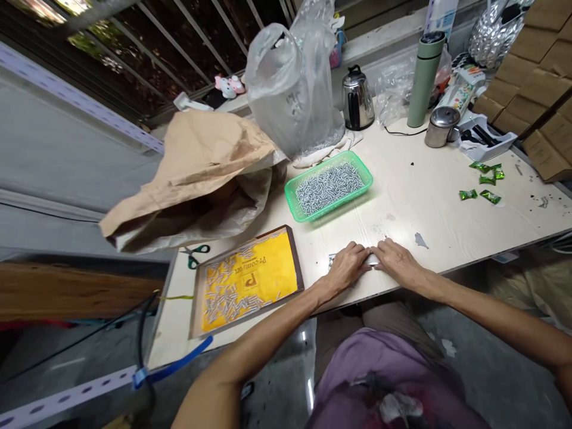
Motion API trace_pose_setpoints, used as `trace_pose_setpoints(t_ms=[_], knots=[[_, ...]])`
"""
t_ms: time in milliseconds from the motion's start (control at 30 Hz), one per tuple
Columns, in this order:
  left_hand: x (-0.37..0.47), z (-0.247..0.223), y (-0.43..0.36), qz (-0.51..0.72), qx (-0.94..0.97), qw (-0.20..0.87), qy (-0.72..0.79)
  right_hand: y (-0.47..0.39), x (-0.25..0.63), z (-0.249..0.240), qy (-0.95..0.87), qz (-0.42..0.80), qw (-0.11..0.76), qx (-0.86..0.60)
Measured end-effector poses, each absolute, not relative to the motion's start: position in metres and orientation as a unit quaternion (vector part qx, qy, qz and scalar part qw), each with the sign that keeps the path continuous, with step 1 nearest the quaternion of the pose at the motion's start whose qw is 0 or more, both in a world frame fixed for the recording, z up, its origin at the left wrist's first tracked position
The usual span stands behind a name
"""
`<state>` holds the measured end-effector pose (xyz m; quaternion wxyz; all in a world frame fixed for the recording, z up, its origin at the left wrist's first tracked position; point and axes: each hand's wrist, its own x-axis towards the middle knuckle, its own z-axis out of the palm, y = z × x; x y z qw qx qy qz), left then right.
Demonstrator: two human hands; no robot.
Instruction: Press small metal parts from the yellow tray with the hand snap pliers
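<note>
My left hand point(351, 263) and my right hand point(394, 262) meet close together at the table's front edge. Their fingers are pinched on a small shiny whitish packet point(372, 259), mostly covered by them, so its kind is unclear. A bit of something silvery point(331, 260) pokes out left of my left hand. Behind the hands stands a green plastic basket point(328, 215) full of small metal pins point(329, 186). To the left lies a shallow tray point(295, 256) lined with yellow cloth point(272, 262), with loose metal pins point(223, 304) scattered along its left and lower sides.
Green-handled scissors point(196, 256) lie beyond the tray, near a large open paper sack point(201, 173). A plastic bag point(290, 89), kettle point(357, 98), green flask point(425, 80) and metal cup point(441, 127) stand at the back. Green-wrapped sweets point(490, 196) lie at right, near cardboard point(531, 77).
</note>
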<state>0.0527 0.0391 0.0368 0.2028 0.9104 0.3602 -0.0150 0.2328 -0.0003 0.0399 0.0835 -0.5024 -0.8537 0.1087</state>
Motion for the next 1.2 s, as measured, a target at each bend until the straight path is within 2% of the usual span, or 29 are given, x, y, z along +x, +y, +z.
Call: trace_pose_setpoints(t_ms=[200, 367, 600, 800, 933, 1033, 1200], knots=[[0.046, 0.015, -0.005, 0.124, 0.908, 0.180, 0.357, 0.013, 0.254, 0.047, -0.875, 0.146, 0.071, -0.456], [0.050, 0.007, -0.031, 0.129, 0.907, 0.222, 0.333, 0.034, 0.245, 0.037, -0.864, 0.071, 0.069, -0.494], [0.050, 0.013, -0.033, 0.134, 0.890, 0.272, 0.341, 0.066, 0.224, 0.053, -0.869, 0.051, 0.030, -0.491], [0.053, 0.008, -0.035, 0.142, 0.877, 0.300, 0.347, 0.040, 0.160, 0.062, -0.956, 0.096, 0.021, -0.275], [0.054, 0.008, -0.037, 0.123, 0.882, 0.279, 0.359, 0.034, 0.135, 0.049, -0.974, 0.073, 0.025, -0.211], [0.057, 0.010, -0.034, 0.101, 0.893, 0.266, 0.348, 0.038, 0.129, 0.046, -0.976, 0.103, 0.082, -0.176], [0.054, 0.018, -0.029, 0.111, 0.913, 0.234, 0.315, 0.053, 0.131, 0.090, -0.907, 0.176, 0.339, -0.180]])
